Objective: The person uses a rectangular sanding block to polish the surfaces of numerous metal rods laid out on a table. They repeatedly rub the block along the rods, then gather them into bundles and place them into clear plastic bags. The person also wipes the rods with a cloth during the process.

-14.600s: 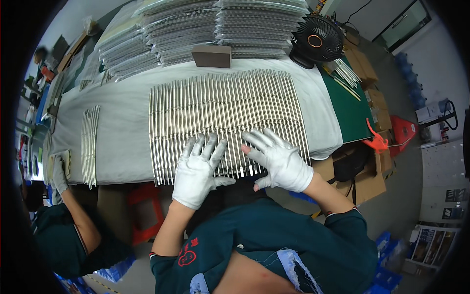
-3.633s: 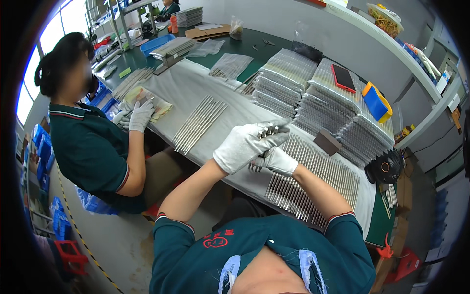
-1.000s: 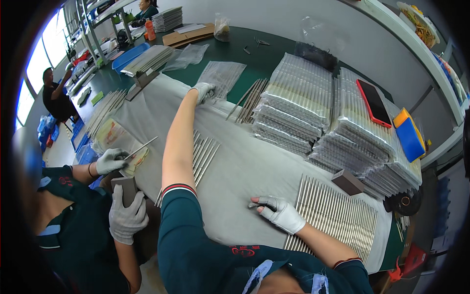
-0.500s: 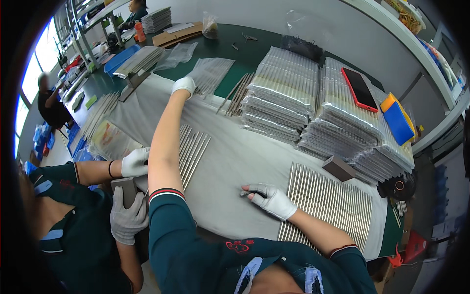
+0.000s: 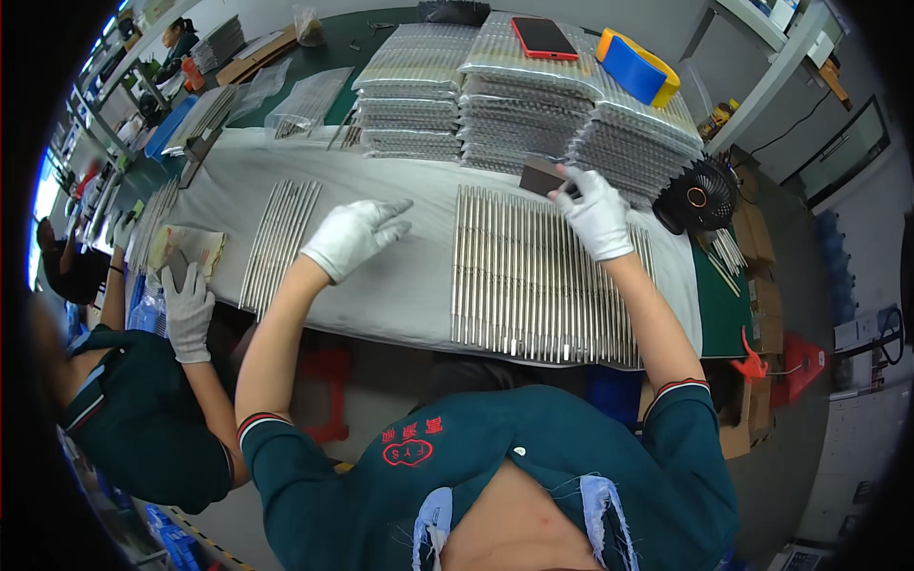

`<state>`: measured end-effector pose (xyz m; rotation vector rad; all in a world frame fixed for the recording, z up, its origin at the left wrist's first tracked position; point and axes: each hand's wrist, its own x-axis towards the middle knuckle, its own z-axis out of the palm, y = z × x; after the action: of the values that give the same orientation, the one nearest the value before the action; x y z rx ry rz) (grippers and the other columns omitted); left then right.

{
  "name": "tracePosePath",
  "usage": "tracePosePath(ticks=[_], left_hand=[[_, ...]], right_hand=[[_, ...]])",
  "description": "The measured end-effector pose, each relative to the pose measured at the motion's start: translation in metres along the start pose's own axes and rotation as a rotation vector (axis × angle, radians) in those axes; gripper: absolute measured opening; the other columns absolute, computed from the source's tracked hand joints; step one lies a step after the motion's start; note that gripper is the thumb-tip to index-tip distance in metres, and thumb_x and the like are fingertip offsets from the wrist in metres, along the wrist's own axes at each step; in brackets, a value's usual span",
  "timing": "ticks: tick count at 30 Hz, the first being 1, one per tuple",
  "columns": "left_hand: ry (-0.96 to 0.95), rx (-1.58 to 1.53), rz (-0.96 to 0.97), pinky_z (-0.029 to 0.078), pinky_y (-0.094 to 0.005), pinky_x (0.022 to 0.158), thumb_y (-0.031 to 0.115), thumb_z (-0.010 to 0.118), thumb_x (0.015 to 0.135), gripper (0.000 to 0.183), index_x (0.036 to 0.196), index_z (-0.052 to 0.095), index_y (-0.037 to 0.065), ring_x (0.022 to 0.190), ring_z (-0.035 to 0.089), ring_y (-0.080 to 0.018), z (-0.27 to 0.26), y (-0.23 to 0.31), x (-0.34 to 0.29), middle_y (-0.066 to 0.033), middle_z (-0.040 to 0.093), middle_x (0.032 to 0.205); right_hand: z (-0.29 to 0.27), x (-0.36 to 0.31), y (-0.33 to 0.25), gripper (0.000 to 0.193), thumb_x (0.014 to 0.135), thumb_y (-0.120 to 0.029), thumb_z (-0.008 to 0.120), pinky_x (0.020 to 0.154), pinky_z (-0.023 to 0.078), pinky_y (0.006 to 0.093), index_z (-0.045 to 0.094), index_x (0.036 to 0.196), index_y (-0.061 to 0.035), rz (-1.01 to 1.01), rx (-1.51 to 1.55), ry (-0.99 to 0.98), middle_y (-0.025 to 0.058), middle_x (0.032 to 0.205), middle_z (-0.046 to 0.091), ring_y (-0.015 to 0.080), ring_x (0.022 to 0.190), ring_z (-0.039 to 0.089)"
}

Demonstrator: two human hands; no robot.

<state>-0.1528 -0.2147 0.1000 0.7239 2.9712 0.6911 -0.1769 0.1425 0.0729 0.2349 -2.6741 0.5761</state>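
My left hand [image 5: 354, 238], in a white glove, hovers over the pale cloth between two groups of rods, fingers stretched out and holding nothing. My right hand [image 5: 598, 217], gloved with bare thumb and index fingertips, reaches over the wide row of slim silvery metal rods [image 5: 505, 266]. Its thumb and index finger are apart at the right end of a dark brown rectangular block [image 5: 539, 178]; whether they touch it is hard to tell. A smaller group of rods [image 5: 278, 243] lies left of my left hand.
Stacks of plastic-wrapped rods [image 5: 414, 95] stand along the back, with a red-edged phone [image 5: 544, 38] and a blue-and-yellow tape ring [image 5: 640, 68] on top. A black fan [image 5: 700, 195] sits at right. On the left, a co-worker's gloved hand [image 5: 188, 312] is near a plastic bag [image 5: 190, 249].
My left hand has drawn back from the clear bag at the far side to above the cloth. My right hand has moved away over the rods to the dark block. The view has shifted.
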Motion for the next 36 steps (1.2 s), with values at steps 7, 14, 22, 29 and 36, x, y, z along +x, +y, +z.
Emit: tracePosePath(ticks=[7, 14, 22, 29, 36], left_hand=[[0.064, 0.168, -0.046, 0.035, -0.0435, 0.112, 0.049, 0.057, 0.092, 0.062, 0.137, 0.053, 0.006, 0.131, 0.048, -0.037, 0.136, 0.07, -0.002, -0.0172, 0.052, 0.142], [0.069, 0.194, -0.003, 0.037, -0.0453, 0.11, 0.044, 0.061, 0.091, 0.059, 0.136, 0.054, 0.007, 0.131, 0.048, -0.0396, 0.136, 0.073, -0.001, -0.0177, 0.054, 0.14], [0.056, 0.15, 0.156, 0.03, -0.0452, 0.116, 0.043, 0.056, 0.094, 0.055, 0.137, 0.054, 0.007, 0.134, 0.045, -0.0357, 0.134, 0.043, 0.071, -0.0155, 0.052, 0.142], [0.079, 0.135, 0.291, 0.031, -0.0458, 0.115, 0.041, 0.054, 0.095, 0.048, 0.133, 0.059, 0.012, 0.132, 0.048, -0.0338, 0.151, 0.042, 0.122, -0.0141, 0.057, 0.137], [0.174, 0.041, 0.212, 0.038, -0.0493, 0.109, 0.043, 0.063, 0.089, 0.04, 0.115, 0.071, 0.013, 0.1, 0.064, -0.0333, 0.15, 0.037, 0.145, -0.0154, 0.069, 0.104]], right_hand=[[0.015, 0.011, 0.068, 0.066, 0.08, -0.058, 0.068, 0.095, 0.045, 0.0535, 0.058, 0.134, -0.0205, 0.21, -0.146, -0.19, 0.0081, 0.117, 0.067, 0.0285, 0.116, 0.06], [0.03, 0.016, 0.068, 0.044, 0.078, -0.051, 0.072, 0.076, 0.053, 0.0507, 0.071, 0.111, -0.0223, 0.058, -0.155, 0.034, 0.0041, 0.097, 0.071, 0.0263, 0.09, 0.07], [0.045, 0.009, 0.098, 0.038, 0.079, -0.039, 0.075, 0.065, 0.053, 0.0401, 0.065, 0.112, -0.0225, -0.114, -0.168, 0.224, 0.0017, 0.082, 0.069, 0.0251, 0.074, 0.068], [0.036, -0.009, 0.095, 0.024, 0.079, -0.033, 0.075, 0.06, 0.051, 0.0399, 0.064, 0.095, -0.0193, -0.106, 0.048, 0.348, 0.0005, 0.074, 0.065, 0.0231, 0.069, 0.067], [0.053, -0.023, 0.059, 0.047, 0.084, -0.041, 0.068, 0.1, 0.046, 0.0445, 0.066, 0.119, -0.0099, -0.351, 0.033, -0.185, 0.0078, 0.125, 0.061, 0.0288, 0.116, 0.057]])
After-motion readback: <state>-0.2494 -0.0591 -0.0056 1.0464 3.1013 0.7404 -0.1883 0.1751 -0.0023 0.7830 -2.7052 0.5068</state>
